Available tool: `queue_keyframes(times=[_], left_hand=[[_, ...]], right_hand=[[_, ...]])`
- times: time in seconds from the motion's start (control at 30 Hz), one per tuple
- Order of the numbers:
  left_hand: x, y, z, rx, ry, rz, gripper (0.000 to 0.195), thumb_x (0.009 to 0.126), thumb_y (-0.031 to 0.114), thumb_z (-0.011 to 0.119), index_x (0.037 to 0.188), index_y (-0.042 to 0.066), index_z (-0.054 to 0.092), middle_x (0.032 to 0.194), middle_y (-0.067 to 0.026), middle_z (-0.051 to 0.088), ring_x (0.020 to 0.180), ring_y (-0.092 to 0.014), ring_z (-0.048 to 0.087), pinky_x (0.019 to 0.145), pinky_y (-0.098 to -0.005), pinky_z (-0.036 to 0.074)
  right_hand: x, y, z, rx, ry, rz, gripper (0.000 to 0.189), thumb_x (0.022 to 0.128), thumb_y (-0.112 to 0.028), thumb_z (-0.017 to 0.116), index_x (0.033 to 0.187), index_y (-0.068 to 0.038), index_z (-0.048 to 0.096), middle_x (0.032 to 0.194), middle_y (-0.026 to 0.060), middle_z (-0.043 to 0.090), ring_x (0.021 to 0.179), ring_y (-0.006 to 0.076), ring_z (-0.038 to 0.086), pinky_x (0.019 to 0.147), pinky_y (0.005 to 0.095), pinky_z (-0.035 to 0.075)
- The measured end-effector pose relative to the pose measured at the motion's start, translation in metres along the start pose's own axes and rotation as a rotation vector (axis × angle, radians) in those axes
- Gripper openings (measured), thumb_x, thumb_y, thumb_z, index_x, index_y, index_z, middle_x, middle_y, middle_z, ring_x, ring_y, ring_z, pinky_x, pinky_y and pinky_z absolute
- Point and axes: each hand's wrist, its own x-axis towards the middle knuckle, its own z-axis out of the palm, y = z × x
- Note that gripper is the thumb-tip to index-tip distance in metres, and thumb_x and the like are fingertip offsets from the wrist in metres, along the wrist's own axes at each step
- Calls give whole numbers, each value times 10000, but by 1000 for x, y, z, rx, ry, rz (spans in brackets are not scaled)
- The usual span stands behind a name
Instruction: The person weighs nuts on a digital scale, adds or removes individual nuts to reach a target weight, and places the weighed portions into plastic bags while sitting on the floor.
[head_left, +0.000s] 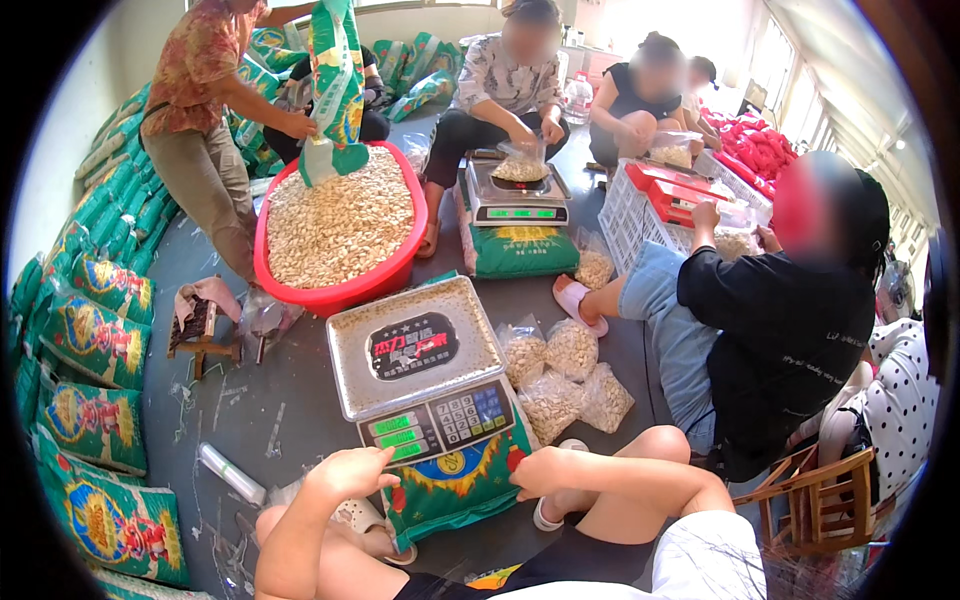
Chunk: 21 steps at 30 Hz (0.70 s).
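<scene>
A digital scale with a metal tray and lit green displays rests on a green printed sack before me. At its front left corner, my left hand is raised with nothing in it, fingers apart. My right hand hangs over the sack's right edge, fingers bent down; whether anything is in it cannot be told. Several clear bags of pale, flat seeds or nuts lie right of the scale. Beyond it stands a red plastic tub heaped with the same pale pieces.
A person tips a green sack over the tub. Others sit with bags, one at a second scale. A small wooden stool and a plastic roll are at left, beside stacked sacks. White crates stand right.
</scene>
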Motion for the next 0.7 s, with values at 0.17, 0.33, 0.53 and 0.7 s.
queue_keyframes(times=[0.17,0.33,0.53,0.7], left_hand=[[3,0,0,-3,-49,-18,521,898,360,543,1261,-4,458,1129,-218,579,1043,-356,562,872,-423,464],[-5,9,-6,27,-44,-36,527,896,364,545,1268,2,457,1132,-213,581,1050,-356,561,874,-421,468],[0,20,-5,24,-20,1,529,883,349,565,1269,4,457,1119,-199,587,1036,-362,564,860,-429,471],[-11,20,5,60,92,64,505,882,352,558,1237,2,474,1073,-191,602,984,-345,593,819,-414,490]], right_hand=[[17,12,11,-59,288,-20,367,855,-386,589,864,-30,678,855,126,677,851,292,659,724,412,522],[-11,3,11,-68,415,-69,362,844,-393,597,882,-41,670,885,135,671,855,305,656,715,412,526],[-20,-8,13,24,145,1,378,849,-374,591,1008,-30,594,936,126,627,883,298,631,728,390,511],[-17,-9,23,-14,146,36,310,826,-361,613,898,-60,632,857,102,646,843,305,639,683,391,514]])
